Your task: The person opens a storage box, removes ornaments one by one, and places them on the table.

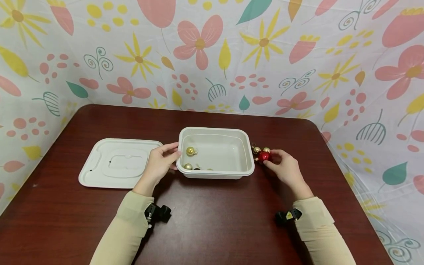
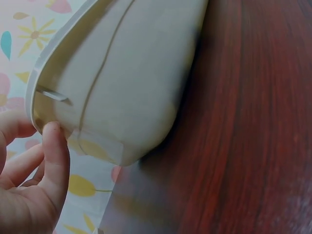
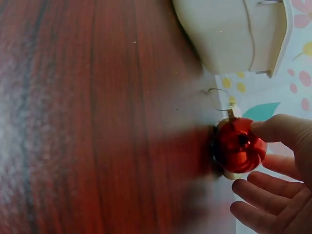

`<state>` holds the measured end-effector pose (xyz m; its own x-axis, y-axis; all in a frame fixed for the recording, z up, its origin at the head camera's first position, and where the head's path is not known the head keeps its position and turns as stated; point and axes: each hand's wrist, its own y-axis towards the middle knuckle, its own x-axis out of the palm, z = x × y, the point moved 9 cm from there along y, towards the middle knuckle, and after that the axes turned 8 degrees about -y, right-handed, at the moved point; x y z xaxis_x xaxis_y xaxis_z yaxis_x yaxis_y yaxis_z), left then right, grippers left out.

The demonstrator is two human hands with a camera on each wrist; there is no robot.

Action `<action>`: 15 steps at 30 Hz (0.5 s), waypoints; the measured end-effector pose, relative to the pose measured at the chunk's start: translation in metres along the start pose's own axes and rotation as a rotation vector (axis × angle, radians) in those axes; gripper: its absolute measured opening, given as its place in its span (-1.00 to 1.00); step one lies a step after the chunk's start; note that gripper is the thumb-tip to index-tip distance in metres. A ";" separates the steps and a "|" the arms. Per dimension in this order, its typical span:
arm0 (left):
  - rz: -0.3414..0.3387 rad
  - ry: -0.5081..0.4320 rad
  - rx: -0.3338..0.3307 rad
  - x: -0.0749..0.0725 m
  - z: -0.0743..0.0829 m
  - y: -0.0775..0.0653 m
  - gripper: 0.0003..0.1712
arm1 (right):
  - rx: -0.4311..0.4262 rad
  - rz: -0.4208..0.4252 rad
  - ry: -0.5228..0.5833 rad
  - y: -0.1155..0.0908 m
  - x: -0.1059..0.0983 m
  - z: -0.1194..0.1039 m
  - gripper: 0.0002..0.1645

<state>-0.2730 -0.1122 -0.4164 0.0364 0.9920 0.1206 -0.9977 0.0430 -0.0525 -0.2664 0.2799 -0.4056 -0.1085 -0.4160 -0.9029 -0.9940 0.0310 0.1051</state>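
A white plastic container (image 1: 218,151) stands in the middle of the table, and my left hand (image 1: 160,162) pinches the rim at its left end. In the left wrist view the thumb (image 2: 56,165) lies against the outer wall, just under the rim. Inside the container are several gold baubles, among them one gold bauble (image 1: 190,151) near the left wall. Right of the container, my right hand (image 1: 286,167) holds a red bauble (image 3: 240,146) between thumb and forefinger, the other fingers spread. Gold baubles (image 1: 256,150) lie beside and behind the red one.
The white lid (image 1: 126,163) lies flat on the table left of the container, partly behind the left hand. The dark red-brown wooden table (image 1: 218,221) meets a flowered cloth (image 1: 198,66) at the back and sides.
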 end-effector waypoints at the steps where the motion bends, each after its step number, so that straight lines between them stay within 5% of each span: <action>1: -0.001 -0.005 -0.004 0.000 0.000 0.000 -0.57 | 0.002 0.001 0.001 0.000 -0.001 0.000 -0.39; 15: 0.022 -0.096 -0.089 0.000 0.004 -0.005 -0.57 | -0.045 0.090 0.068 -0.002 -0.019 -0.026 -0.43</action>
<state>-0.2688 -0.1125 -0.4121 0.0048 0.9770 0.2130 -0.9890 0.0361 -0.1432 -0.2624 0.2635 -0.3780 -0.1944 -0.4745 -0.8585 -0.9784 0.0309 0.2044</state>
